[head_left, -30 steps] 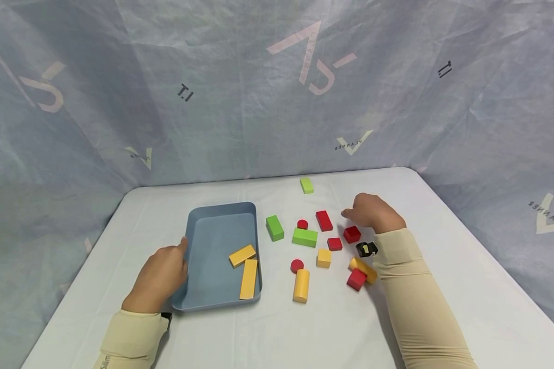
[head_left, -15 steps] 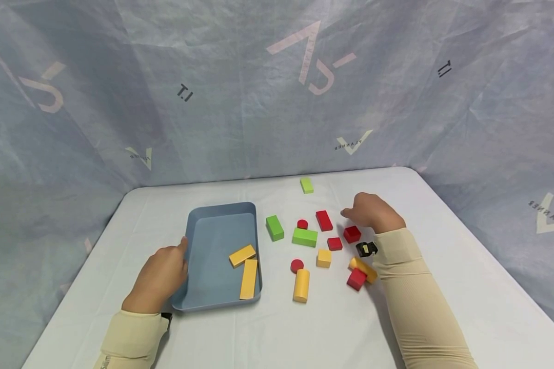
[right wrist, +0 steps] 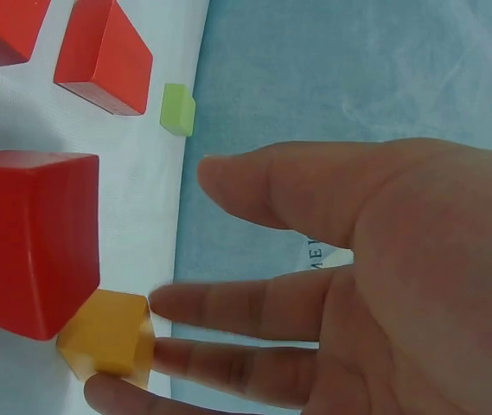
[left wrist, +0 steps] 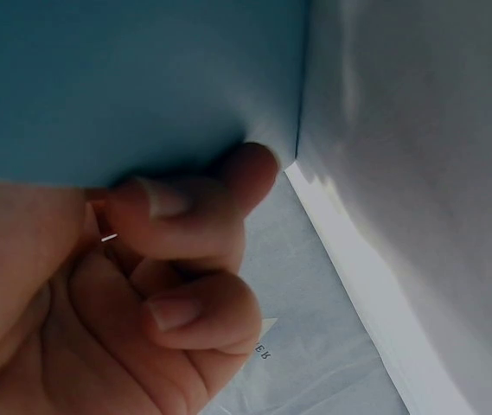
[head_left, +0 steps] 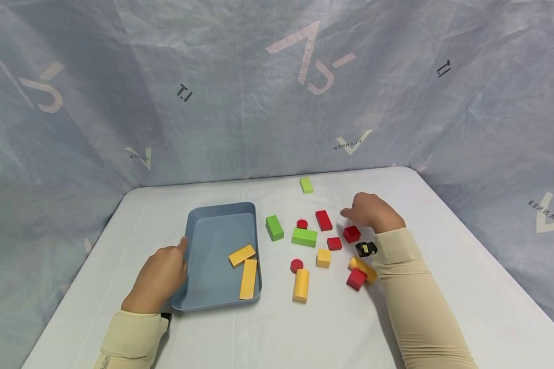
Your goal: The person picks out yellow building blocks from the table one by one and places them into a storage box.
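At the left, my left hand (head_left: 161,274) grips the near left wall of a blue-grey tray (head_left: 221,207). Its curled fingers lie against the tray wall (left wrist: 142,86) in the left wrist view. Two flat yellow blocks, one short (head_left: 242,255) and one long (head_left: 248,279), lie in the tray. My right hand (head_left: 374,211) is over the right side of the table, thumb and fingers spread apart. In the right wrist view its fingertips are right at a yellow block (right wrist: 107,333), which the hand hides in the head view. A red cube (head_left: 352,234) sits just nearer than this hand.
Between tray and right hand lie green blocks (head_left: 304,237), red discs (head_left: 297,265), red blocks (head_left: 324,220), a yellow cube (head_left: 323,258) and a yellow half-cylinder (head_left: 301,285). Another red cube (head_left: 356,279) overlaps a yellow piece (head_left: 367,270) beside the right sleeve. A grey curtain (head_left: 258,102) hangs behind.
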Action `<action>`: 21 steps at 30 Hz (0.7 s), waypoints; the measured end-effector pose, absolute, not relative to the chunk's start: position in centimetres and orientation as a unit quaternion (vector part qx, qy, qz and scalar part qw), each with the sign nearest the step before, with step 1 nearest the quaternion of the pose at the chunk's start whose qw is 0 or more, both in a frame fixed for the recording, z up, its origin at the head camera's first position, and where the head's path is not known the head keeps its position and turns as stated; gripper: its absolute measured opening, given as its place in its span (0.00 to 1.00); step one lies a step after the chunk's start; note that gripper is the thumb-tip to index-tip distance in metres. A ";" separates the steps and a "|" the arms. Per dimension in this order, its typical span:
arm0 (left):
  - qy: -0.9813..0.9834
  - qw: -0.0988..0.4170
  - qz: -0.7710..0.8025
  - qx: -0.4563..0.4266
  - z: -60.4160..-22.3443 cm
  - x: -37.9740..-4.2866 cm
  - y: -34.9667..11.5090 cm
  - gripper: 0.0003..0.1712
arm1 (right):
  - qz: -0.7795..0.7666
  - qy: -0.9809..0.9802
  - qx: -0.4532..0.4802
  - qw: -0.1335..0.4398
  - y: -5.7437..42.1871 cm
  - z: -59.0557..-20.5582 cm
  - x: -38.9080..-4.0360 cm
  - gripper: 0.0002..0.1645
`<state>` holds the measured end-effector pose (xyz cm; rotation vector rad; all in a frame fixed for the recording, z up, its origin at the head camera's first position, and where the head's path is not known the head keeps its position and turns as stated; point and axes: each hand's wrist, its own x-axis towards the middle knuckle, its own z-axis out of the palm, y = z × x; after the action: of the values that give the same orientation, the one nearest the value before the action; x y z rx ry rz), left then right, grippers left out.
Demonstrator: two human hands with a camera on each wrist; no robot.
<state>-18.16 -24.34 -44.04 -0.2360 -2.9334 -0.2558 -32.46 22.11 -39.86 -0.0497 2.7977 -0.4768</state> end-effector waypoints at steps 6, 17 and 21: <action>-0.988 0.091 -0.092 -0.078 -44.1 -18.1 -24.3 0.28 | -0.166 0.973 -0.026 0.157 22.1 -40.1 -32.3 0.38; -0.989 0.090 -0.089 -0.076 -44.1 -18.1 -24.3 0.29 | -0.165 0.972 -0.017 0.167 22.1 -40.1 -32.4 0.22; -0.989 0.091 -0.091 -0.076 -44.1 -18.2 -24.3 0.29 | -0.167 0.972 -0.015 0.165 22.2 -39.8 -32.3 0.23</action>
<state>-18.18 -24.32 -44.14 -0.2246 -2.9377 -0.2689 -32.32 22.20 -39.81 -0.0438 2.7683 -0.4771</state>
